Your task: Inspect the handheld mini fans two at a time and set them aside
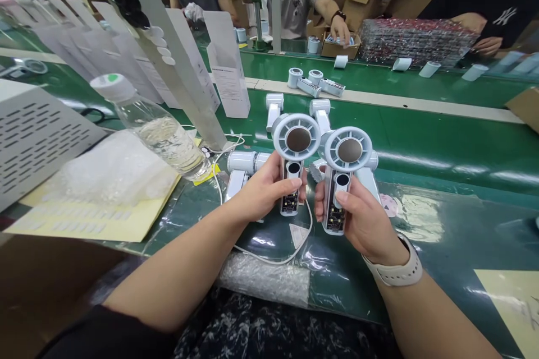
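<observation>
My left hand is wrapped round the handle of a pale blue handheld fan, its thumb on the front below the round head. Beside it, my right hand grips a second handheld fan in the same way, thumb near the dark oval. Both fans are held upright with their round grilles towards me, and circuit boards show in the open lower handles. Just behind them, more fan bodies lie on the green table. A white cable loops on the table beneath my hands.
A water bottle and yellow sheets lie left, near a vented white box and a slanted metal post. White cartons stand behind. Fan parts lie along the line; people work across it, one hand at a small box.
</observation>
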Demonstrator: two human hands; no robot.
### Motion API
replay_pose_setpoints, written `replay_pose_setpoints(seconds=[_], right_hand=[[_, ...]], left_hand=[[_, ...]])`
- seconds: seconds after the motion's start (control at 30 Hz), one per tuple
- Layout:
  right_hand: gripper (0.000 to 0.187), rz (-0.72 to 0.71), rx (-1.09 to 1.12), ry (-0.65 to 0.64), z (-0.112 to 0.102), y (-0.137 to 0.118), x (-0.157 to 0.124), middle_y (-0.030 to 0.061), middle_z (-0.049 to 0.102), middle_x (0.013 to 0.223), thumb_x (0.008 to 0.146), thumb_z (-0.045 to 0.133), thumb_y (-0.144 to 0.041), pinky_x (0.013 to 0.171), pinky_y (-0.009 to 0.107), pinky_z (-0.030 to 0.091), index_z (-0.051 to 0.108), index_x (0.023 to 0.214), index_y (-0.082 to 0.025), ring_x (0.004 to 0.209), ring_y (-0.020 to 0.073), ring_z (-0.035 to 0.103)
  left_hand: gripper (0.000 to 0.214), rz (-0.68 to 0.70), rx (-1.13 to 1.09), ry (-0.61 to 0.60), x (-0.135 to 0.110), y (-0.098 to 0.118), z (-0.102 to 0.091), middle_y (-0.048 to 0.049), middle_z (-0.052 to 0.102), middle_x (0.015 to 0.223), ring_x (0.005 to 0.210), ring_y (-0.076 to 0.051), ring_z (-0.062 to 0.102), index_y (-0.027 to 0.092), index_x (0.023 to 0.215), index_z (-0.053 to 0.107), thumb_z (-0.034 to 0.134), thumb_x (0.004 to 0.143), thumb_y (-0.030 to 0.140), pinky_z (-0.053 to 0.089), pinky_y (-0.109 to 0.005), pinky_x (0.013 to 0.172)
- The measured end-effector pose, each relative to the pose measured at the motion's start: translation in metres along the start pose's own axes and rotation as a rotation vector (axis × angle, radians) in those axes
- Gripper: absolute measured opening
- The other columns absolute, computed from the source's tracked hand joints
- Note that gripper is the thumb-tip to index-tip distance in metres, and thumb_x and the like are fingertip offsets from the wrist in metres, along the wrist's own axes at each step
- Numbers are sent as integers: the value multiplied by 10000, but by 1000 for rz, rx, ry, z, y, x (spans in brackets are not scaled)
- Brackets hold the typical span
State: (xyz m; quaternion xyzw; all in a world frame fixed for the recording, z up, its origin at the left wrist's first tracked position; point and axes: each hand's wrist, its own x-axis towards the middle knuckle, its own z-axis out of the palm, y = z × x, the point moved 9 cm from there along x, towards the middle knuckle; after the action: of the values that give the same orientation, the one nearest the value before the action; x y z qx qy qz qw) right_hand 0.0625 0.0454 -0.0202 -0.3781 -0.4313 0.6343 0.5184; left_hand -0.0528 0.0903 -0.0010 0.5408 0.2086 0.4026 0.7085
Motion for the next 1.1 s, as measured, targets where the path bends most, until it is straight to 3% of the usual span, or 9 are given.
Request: replay_pose_setpoints(seconds=[0.1, 0.57, 0.77, 0.9, 1.0, 1.1], right_hand=[[311, 20, -14, 28, -6, 3, 2, 22, 620, 902, 853, 663, -469, 612, 369, 544, 542, 1070, -283, 697, 192, 598], [204, -34, 30, 43, -1, -5, 4, 14, 617, 851, 837, 666, -394, 580, 355, 518, 591, 982, -272, 675, 191, 588], [220, -4, 86, 136, -14, 2, 5, 13, 645, 835, 834, 685, -391, 515, 310, 503, 586, 972, -251, 608, 160, 588], [311, 38, 208, 61, -11, 7, 8, 16, 668, 772, 917, 586, -531, 452, 278, 475, 617, 934, -222, 490, 123, 558], [458, 59, 233, 63, -11, 8, 7, 55, 727, 836, 906, 572, -636, 562, 305, 574, 708, 913, -198, 602, 161, 663], [420, 21, 248, 153, -15, 5, 2, 54, 778, 973, 898, 618, -623, 744, 334, 632, 760, 989, -238, 838, 209, 734]], left_hand=[[403, -17, -7, 19, 1, -5, -3, -18, 605, 929, 723, -131, 615, 214, 1056, 475, 755, 817, 378, 492, -282, 638], [346, 9, -4, -1, 1, -5, -3, -31, 644, 919, 754, -186, 667, 212, 1073, 492, 717, 848, 349, 538, -341, 673], [490, -55, 60, 134, -1, -11, -15, -85, 692, 1021, 749, -215, 714, 209, 1109, 435, 778, 801, 373, 564, -343, 638], [493, -160, 49, 245, -4, -16, -22, -35, 718, 822, 516, -179, 659, 228, 1030, 387, 692, 828, 559, 500, -281, 453], [439, -186, -13, 229, -5, -17, -19, -1, 706, 749, 498, -187, 664, 235, 974, 369, 623, 850, 570, 508, -280, 440], [483, -159, -76, 134, -5, -18, -10, -16, 722, 813, 580, -220, 712, 236, 1059, 392, 641, 812, 569, 568, -331, 512]])
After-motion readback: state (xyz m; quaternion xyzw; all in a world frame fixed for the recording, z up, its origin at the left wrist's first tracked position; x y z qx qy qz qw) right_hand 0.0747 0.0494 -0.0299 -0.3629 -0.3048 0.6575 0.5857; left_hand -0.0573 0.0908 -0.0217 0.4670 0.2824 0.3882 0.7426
